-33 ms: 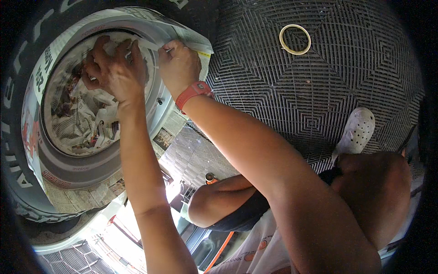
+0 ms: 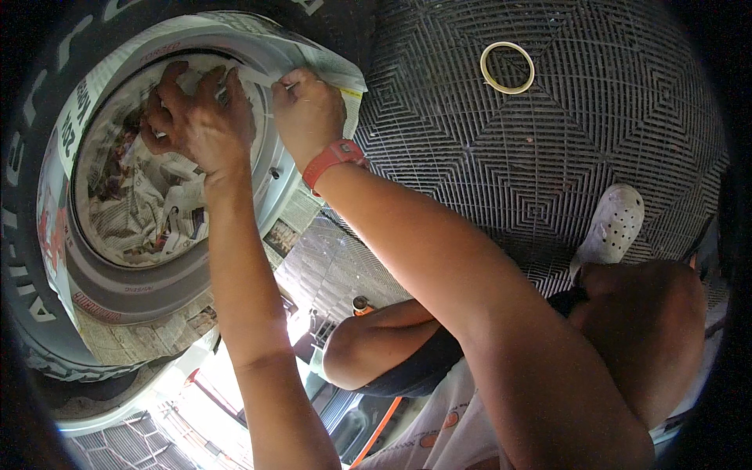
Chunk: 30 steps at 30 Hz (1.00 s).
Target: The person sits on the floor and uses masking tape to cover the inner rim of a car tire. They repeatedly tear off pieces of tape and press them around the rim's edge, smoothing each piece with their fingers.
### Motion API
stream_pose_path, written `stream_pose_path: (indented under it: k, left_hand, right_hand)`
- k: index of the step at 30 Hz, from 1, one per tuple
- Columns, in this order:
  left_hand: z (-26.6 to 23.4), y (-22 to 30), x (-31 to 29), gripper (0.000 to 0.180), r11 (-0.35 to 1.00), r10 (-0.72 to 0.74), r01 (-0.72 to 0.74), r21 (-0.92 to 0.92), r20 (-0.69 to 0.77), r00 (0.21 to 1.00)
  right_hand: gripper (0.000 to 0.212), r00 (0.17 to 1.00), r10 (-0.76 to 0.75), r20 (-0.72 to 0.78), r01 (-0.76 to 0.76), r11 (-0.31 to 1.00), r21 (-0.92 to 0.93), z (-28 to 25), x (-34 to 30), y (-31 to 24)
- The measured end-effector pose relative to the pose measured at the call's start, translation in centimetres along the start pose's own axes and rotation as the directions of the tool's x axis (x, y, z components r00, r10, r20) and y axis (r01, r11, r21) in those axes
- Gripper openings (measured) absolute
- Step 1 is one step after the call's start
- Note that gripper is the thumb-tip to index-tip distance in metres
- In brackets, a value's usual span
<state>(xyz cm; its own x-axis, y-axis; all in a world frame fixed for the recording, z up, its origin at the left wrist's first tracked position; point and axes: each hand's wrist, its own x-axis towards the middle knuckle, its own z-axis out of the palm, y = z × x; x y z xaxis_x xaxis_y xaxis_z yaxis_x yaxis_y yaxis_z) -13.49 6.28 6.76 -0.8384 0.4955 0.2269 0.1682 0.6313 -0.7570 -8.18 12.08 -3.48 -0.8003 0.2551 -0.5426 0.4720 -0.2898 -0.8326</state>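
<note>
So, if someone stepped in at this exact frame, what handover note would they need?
Left hand: fingers spread, pressing printed newspaper sheets against the wheel's silver rim.
Right hand, red wristband: pinching the newspaper's edge at the rim's upper side.
Black rubber tyre: its sidewall is partly covered by paper; the rim's centre is stuffed with crumpled newspaper.
Beige masking tape roll: lies apart on the black grid floor mat.
Left: the silver rim band is uncovered.

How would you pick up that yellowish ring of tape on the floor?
The thin yellowish tape ring lies flat on the black gridded floor mat, with an open middle and nothing touching it. Probably best to come straight down from above, one finger inside the hole and the thumb outside, pinching the rim on the near side.
</note>
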Motion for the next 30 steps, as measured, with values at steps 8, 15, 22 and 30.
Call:
stream_pose_path:
  k: [8, 15, 22, 30]
  left_hand:
    - [0.8, 0.7, -0.1, 0.016, 0.996, -0.087, 0.087, -0.037, -0.017, 0.996]
    - [1.6, 0.8, -0.9, 0.015, 0.997, -0.075, 0.074, -0.017, -0.073, 0.994]
    - [1.4, 1.4, -0.6, 0.014, 0.997, -0.078, 0.077, -0.015, -0.032, 0.996]
    - [1.5, 2.0, -0.9, 0.012, 0.988, -0.153, 0.153, -0.011, -0.012, 0.988]
  right_hand:
    - [0.016, 0.995, 0.045, 0.092, -0.050, 0.997, 0.060, -0.9, 0.0, -0.4]
    - [0.017, 0.991, 0.043, 0.125, -0.046, 0.999, 0.016, -1.1, 0.2, -0.4]
    - [0.018, 0.992, 0.039, 0.119, -0.041, 0.999, 0.019, -0.9, 0.3, -0.1]
    - [0.017, 0.998, 0.011, 0.064, -0.013, 0.999, 0.030, -0.7, 0.4, 0.2]
